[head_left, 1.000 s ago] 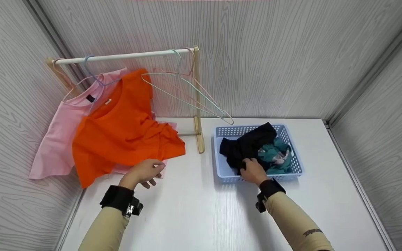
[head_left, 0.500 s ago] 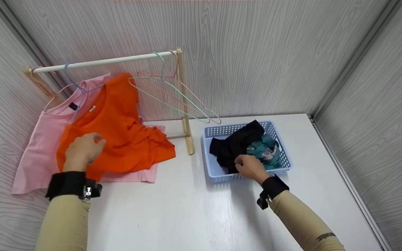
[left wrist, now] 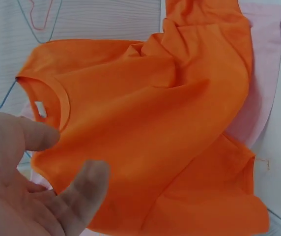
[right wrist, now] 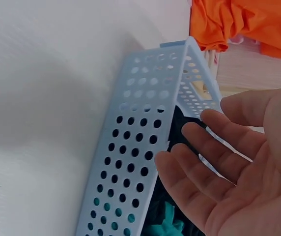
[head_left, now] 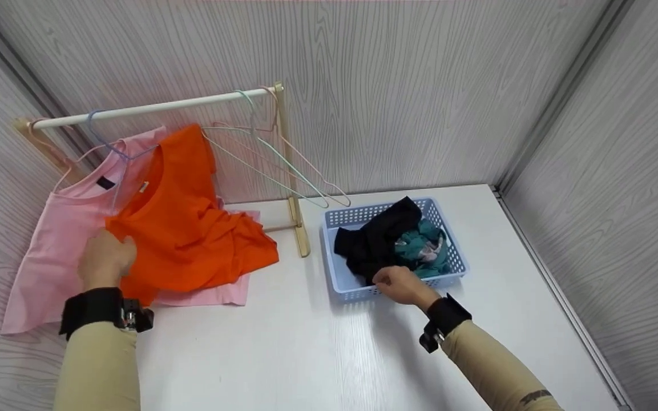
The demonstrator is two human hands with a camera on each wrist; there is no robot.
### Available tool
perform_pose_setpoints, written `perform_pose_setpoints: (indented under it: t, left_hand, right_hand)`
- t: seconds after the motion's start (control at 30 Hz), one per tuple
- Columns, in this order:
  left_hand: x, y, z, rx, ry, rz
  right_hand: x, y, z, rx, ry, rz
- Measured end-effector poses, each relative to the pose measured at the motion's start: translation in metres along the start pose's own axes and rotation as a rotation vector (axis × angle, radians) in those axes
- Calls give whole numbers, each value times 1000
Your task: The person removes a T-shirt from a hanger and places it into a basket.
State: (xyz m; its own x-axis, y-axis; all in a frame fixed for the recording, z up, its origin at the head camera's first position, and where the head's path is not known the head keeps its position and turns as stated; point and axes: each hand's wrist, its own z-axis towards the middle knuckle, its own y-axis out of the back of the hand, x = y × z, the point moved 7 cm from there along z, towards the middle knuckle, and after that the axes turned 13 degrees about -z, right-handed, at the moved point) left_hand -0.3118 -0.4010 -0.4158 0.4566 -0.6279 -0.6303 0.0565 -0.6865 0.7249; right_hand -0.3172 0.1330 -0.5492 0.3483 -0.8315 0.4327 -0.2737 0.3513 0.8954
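Observation:
An orange T-shirt (head_left: 186,228) hangs by one shoulder on a blue hanger (head_left: 98,136); its other shoulder droops off. My left hand (head_left: 105,258) is beside the drooping shoulder near the neckline. In the left wrist view, thumb and fingers of that left hand (left wrist: 8,172) are apart with nothing between them. Whether they touch the cloth, I cannot tell. At the front rim of a light blue basket (head_left: 357,293), my right hand (head_left: 402,285) has its fingers loosely bent. The right wrist view shows this right hand (right wrist: 248,167) holding nothing.
A pink T-shirt (head_left: 43,251) hangs on a pink hanger (head_left: 63,160) behind the orange one. The rack bar (head_left: 174,104) also carries a green hanger (head_left: 283,161) and another pink hanger (head_left: 320,174). Inside the basket lie a black garment (head_left: 383,231) and a teal garment (head_left: 417,245).
My left hand has moved left from below the orange T-shirt to its drooping shoulder. The right hand has shifted slightly back from the black garment to the basket's front rim. The head view has turned.

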Motion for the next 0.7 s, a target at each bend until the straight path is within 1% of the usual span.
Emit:
perform_pose_setpoints:
  t: [0.1,0.2,0.27,0.37,0.43,0.53,0.7]
  left_hand:
    - [-8,2,-2,-66,-32,149]
    - [-16,5,-5,-124,-50,206]
    - [-20,4,-7,-121,-71,203]
    - [-26,1,-9,-81,-116,138]
    - [-28,-2,-9,-64,-126,100]
    - [-33,-3,-9,-78,-135,83]
    - [-49,-3,-9,-152,-167,115]
  right_hand:
    - [-4,-3,-4,8,6,10]
    - [-7,-6,-7,13,0,22]
    - [-9,-9,-9,21,-4,32]
    - [-10,-14,-11,30,8,37]
    - [-10,-17,-12,42,11,47]
    - [-13,-21,-14,58,3,61]
    - [-20,-21,-17,69,-6,74]
